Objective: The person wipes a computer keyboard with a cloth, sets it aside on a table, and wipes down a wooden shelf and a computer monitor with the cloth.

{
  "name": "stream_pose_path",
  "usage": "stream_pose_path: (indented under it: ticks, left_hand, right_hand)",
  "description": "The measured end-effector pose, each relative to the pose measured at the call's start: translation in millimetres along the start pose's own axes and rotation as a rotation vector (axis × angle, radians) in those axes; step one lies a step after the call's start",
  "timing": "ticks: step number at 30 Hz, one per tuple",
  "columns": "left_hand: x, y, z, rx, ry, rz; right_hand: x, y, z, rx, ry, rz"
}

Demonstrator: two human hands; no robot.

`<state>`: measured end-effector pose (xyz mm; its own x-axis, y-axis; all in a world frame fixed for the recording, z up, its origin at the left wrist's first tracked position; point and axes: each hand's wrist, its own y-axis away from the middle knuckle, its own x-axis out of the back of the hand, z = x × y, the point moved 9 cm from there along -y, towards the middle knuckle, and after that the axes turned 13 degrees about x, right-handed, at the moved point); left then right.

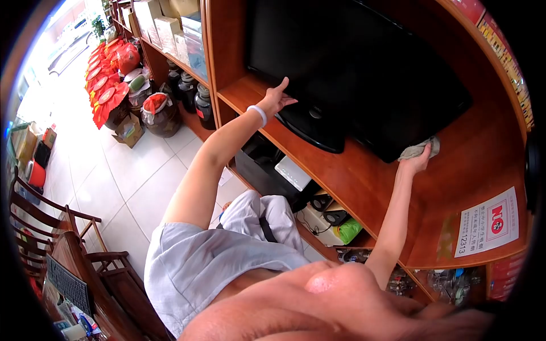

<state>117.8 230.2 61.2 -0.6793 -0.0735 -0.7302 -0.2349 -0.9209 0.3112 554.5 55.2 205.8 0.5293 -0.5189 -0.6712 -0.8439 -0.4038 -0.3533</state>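
A black flat-screen TV (364,68) stands on its dark base (310,128) in a reddish-brown wooden cabinet bay. My right hand (420,161) is closed around a greyish cloth (420,149), which rests against the TV's lower right corner. My left hand (277,100), with a pale bangle (259,113) on the wrist, is at the screen's lower left edge near the base. Its thumb points up and its fingers are apart, holding nothing. Whether its fingertips touch the TV, I cannot tell.
Below the TV shelf (364,176) sit a white box-like device (293,173) and a green bag (351,231). A printed notice (488,223) is on the cabinet at right. Red-covered jars (108,85) line the floor at left. Wooden chairs (42,210) and a keyboard (69,284) are at lower left.
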Motion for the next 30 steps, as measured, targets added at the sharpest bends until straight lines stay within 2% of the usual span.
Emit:
stream_pose_path:
  ticks: [4, 7, 12, 14, 16, 17, 18, 24, 29, 30]
  left_hand:
    - [5, -3, 9, -0.007, -0.013, 0.011]
    - [4, -16, 16, -0.034, -0.038, -0.075]
    - [11, -23, 14, 0.001, -0.058, 0.013]
    - [-4, -11, 16, -0.035, -0.094, -0.079]
    - [-1, -4, 19, -0.041, -0.112, 0.029]
    - [-1, -15, 19, -0.031, -0.132, -0.071]
    - [6, -27, 17, -0.026, -0.14, -0.083]
    - [3, -3, 19, 0.063, -0.322, 0.029]
    - [30, 13, 5, 0.024, -0.458, 0.114]
    - [34, 18, 8, -0.065, -0.492, 0.153]
  right_hand:
    - [-12, 6, 0, 0.06, 0.007, -0.004]
    - [-15, 4, 4, 0.069, 0.02, -0.019]
    - [-18, 8, 4, 0.096, -0.059, -0.053]
    - [-13, 4, 7, 0.13, -0.033, -0.012]
    - [-9, 9, 7, 0.075, -0.024, 0.022]
    - [-9, 8, 9, 0.076, -0.038, 0.003]
    - [-9, 6, 11, 0.079, -0.05, -0.016]
    - [7, 3, 2, 0.092, -0.003, -0.106]
    - [56, 1, -5, 0.013, -0.045, -0.013]
    - [57, 3, -15, 0.009, -0.056, -0.026]
